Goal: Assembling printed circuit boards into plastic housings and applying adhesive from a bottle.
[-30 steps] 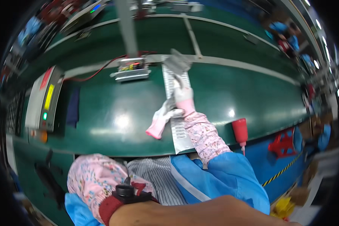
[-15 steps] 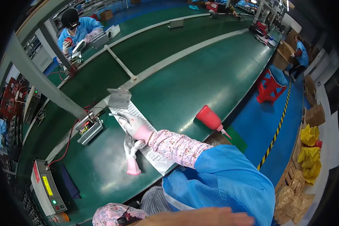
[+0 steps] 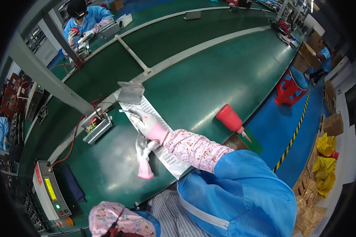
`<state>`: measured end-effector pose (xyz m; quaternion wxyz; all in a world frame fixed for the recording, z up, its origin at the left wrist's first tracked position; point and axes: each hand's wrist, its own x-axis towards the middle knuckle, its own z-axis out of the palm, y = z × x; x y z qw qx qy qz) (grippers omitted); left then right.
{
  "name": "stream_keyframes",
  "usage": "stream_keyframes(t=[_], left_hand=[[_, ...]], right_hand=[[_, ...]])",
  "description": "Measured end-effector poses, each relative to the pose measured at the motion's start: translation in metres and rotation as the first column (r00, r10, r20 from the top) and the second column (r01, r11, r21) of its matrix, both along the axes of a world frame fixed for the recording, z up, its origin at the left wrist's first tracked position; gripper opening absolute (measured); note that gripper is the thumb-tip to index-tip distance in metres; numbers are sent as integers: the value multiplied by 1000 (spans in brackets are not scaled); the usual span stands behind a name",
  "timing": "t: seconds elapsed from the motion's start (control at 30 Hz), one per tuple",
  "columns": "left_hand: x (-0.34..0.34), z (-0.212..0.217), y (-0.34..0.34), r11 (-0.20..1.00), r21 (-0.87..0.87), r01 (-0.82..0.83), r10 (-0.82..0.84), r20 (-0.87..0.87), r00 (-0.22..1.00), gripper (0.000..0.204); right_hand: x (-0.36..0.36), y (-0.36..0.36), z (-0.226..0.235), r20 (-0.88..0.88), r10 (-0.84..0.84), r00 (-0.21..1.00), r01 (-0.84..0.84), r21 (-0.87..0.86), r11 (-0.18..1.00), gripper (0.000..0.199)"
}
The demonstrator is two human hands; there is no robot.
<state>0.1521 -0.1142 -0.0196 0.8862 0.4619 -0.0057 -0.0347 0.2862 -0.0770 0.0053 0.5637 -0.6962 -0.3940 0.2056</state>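
Tester (image 3: 51, 193) well left of sheet (image 3: 171, 161), circuit unit (image 3: 99, 129) nearer it. Left hand out of view, can't tell state. Bracket (image 3: 130, 93) at sheet's far end, loose glove (image 3: 144, 169) along its left edge. Right hand (image 3: 145, 123) over sheet, fingers bent; can't tell if pinching. Bottle (image 3: 229, 118) right of sheet.

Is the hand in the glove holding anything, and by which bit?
I can't tell. The right hand is over the white printed sheet, and a thin pale strip shows by its fingertips, but any grip is hidden.

A red stool (image 3: 292, 87) stands on blue floor (image 3: 263, 132).
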Motion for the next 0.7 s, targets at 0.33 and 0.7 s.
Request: stream_keyframes(t=[0.33,0.7], left_hand=[[7,-53,53,938,92,-334,336,-6,942,78],[19,-34,67,780,109,-616,615,43,787,89]], right_hand=[[4,-5,3,-5,16,1000,-16,-38,999,46],[2,-1,-8,24,-35,999,35,5,999,45]])
